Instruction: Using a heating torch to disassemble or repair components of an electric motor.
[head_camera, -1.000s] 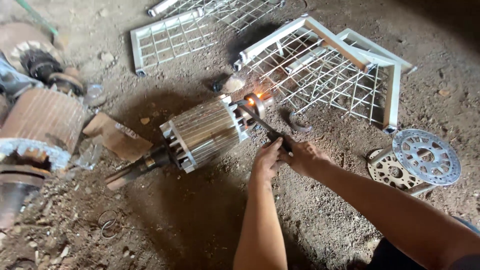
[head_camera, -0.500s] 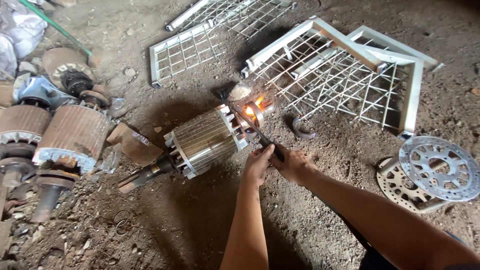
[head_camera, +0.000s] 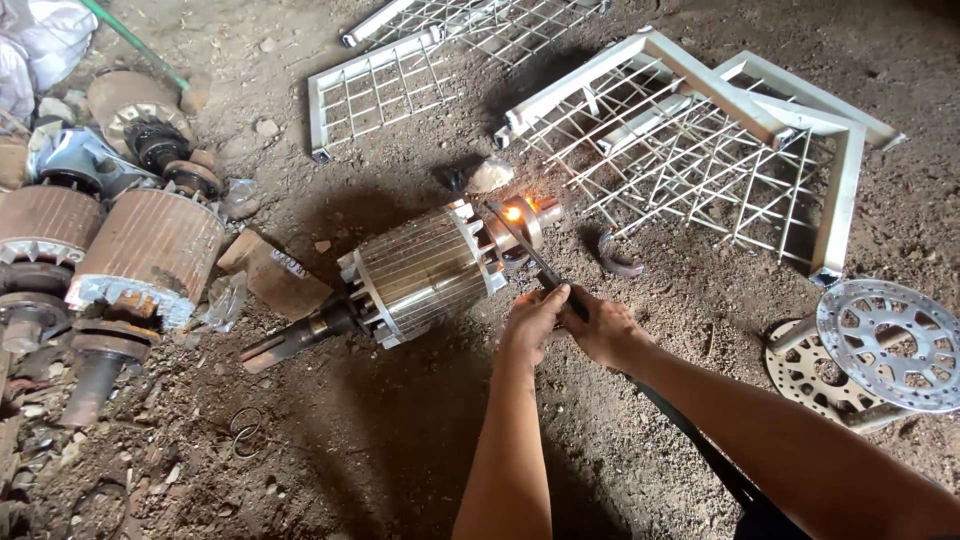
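Both hands close together around the dark handle of a cutting torch (head_camera: 530, 255), the left hand (head_camera: 530, 322) gripping it from the near side and the right hand (head_camera: 603, 330) wrapped just behind, with a dark hose trailing back under the right forearm. Largest of what lies around them are the white welded wire frames (head_camera: 700, 150), stacked loosely on the dirt floor (head_camera: 400, 450) beyond the flame. Next comes the motor rotor (head_camera: 420, 272), lying on its side in the middle of the ground, its silver finned core toward the left and its shaft end glowing orange where the torch tip meets it. It looks heavy and rigid, solid metal that would roll more readily than lift; the heated end is no place to grasp, so the cool dark shaft (head_camera: 295, 338) sticking out at the far left seems the safer hold. To the left stand rusty rotors (head_camera: 150, 255), and at the right edge lie two perforated brake discs (head_camera: 885, 345). Smallest is a curved metal scrap (head_camera: 615, 262) beside the flame.
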